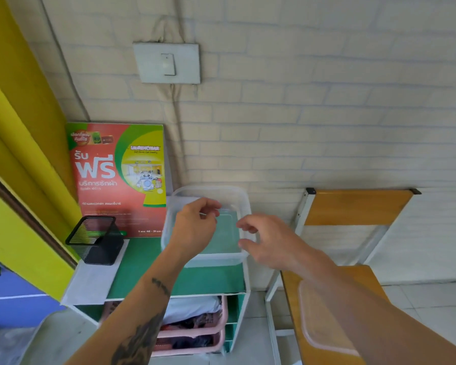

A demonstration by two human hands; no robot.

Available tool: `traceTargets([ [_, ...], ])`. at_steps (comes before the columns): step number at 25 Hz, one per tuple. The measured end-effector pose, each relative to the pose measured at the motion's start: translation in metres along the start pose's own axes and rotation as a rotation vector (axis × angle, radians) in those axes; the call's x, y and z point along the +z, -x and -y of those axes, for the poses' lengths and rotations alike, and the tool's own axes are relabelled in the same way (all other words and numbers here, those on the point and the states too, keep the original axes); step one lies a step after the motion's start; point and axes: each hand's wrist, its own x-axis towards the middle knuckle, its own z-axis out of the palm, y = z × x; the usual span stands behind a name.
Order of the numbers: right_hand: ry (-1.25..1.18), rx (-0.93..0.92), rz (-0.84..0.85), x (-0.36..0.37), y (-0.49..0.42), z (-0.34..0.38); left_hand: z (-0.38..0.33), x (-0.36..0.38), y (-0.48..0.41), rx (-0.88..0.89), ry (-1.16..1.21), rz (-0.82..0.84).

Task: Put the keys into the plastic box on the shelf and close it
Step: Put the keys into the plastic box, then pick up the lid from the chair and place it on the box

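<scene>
A clear plastic box [208, 259] stands without its lid on the green top of the shelf [195, 281], against the wall. My left hand [195, 227] hovers over the box's left half with fingertips pinched together. Only a thin pale sliver shows between them; the keys are otherwise hidden in the hand. My right hand [269, 241] is at the box's right rim, fingers spread and curved, holding nothing. The box's clear lid [324, 320] lies flat on the wooden seat to the right. Inside the box I see only the green surface through its bottom.
A black mesh pen holder [95, 239] stands on the shelf's left side, in front of a red and green poster [116, 175]. Pink baskets [195, 330] fill the shelf below. A wooden chair [353, 206] stands to the right.
</scene>
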Motion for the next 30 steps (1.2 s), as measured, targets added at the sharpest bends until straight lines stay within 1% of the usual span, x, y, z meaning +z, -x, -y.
traceTargets([
  [2,-0.052,0.054,-0.061,-0.023,0.021,-0.036,-0.020,0.031,0.010,0.026,0.028,-0.004],
  [4,-0.069,0.109,-0.079,-0.038,0.041,-0.079,-0.038,0.067,0.021,0.019,0.065,-0.002],
  [7,-0.075,0.217,-0.080,-0.047,0.074,-0.153,-0.058,0.135,0.040,-0.030,0.057,0.071],
  [10,-0.130,0.322,-0.030,-0.046,0.105,-0.223,-0.061,0.204,0.055,-0.093,-0.028,0.168],
  [14,-0.077,0.491,0.031,-0.033,0.141,-0.292,-0.045,0.281,0.072,-0.204,-0.191,0.228],
  [19,-0.025,0.686,0.099,0.013,0.169,-0.350,0.012,0.348,0.086,-0.380,-0.428,0.315],
  [22,-0.037,0.765,0.119,0.054,0.174,-0.378,0.056,0.382,0.091,-0.375,-0.532,0.415],
  [27,-0.078,0.848,0.140,0.139,0.165,-0.439,0.163,0.443,0.094,-0.366,-0.725,0.548],
  [30,-0.100,0.888,0.115,0.174,0.157,-0.463,0.208,0.462,0.099,-0.372,-0.772,0.587],
])
